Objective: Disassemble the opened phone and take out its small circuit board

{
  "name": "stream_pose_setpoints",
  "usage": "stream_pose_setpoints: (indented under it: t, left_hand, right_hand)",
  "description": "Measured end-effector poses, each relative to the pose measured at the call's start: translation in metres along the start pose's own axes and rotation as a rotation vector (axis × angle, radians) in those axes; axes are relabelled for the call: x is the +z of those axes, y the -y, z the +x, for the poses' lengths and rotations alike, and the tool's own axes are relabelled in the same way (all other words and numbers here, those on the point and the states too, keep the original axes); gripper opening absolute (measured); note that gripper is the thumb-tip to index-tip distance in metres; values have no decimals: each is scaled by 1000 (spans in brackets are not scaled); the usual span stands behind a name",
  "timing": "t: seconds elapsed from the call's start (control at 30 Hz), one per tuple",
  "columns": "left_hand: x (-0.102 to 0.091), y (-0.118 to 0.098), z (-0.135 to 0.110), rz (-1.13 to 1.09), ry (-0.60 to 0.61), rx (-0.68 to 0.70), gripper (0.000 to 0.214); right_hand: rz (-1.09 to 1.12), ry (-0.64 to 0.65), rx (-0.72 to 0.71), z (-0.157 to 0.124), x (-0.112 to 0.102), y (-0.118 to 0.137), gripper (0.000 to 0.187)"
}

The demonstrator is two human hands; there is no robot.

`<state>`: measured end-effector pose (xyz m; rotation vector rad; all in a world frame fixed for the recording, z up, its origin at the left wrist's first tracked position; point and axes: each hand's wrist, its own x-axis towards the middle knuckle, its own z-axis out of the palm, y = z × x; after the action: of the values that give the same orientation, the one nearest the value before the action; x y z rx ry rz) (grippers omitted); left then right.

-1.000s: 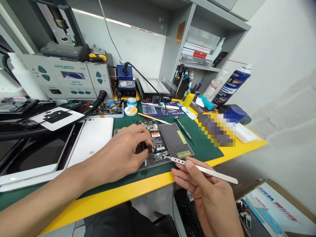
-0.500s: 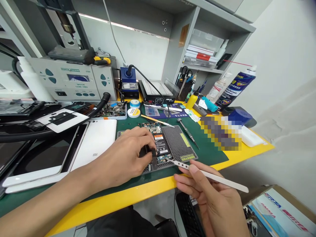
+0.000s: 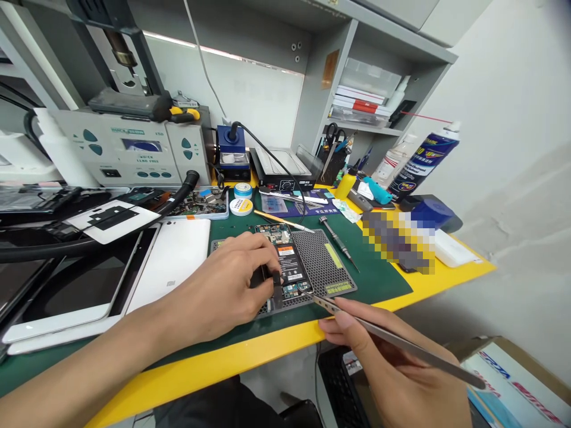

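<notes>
Two hands are seen over the bench. By the left hand [image 3: 241, 276], with thumb and forefinger brought together, one dark strip [image 3: 277, 294] is pinched at the left side of one opened phone [image 3: 289, 261]; whether the strip is joined to the phone cannot be told. By the right hand [image 3: 392, 371], one slim metal tool [image 3: 419, 352] is held between thumb and fingers, its narrow end directed at the lower right corner of the phone; whether contact is made there cannot be told.

The phone is laid with its insides upward on one grey perforated mat [image 3: 325, 264], its left side partly hidden by the left hand. In it one battery [image 3: 292, 272] is seen between two circuit areas, one above and one below. The grey mat is set on one green mat [image 3: 379, 282], by which one yellow tabletop [image 3: 214, 364] is partly covered.

Just beyond the phone, one thin stick [image 3: 283, 221] is laid, and to the right one screwdriver [image 3: 338, 241]. Two round tins [image 3: 241, 207] are placed close together farther back. At the far right, one yellow bottle [image 3: 345, 185], one clear bottle [image 3: 395, 161] and one spray can [image 3: 426, 161] are stood.
</notes>
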<state>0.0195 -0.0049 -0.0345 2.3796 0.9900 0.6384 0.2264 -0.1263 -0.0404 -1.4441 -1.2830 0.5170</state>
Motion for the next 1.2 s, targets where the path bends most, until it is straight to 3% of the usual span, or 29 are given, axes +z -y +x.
stream_pose_setpoints:
  t: [0.33,0.63,0.83,1.2]
  left_hand:
    - [2,2,0,-2,-12,7,6]
    - [3,3,1,1,-15,0,6]
    - [2,4,0,-2,-13,3,7]
    - [2,3,-1,-20,7,-20,5]
  right_hand:
    - [-156,17,-256,-3,-5,-15,20]
    - [-224,27,-336,-3,-7,-20,22]
    - [-232,85,-570,2,-14,-24,34]
    - [-150,109,-629,7,-10,-29,33]
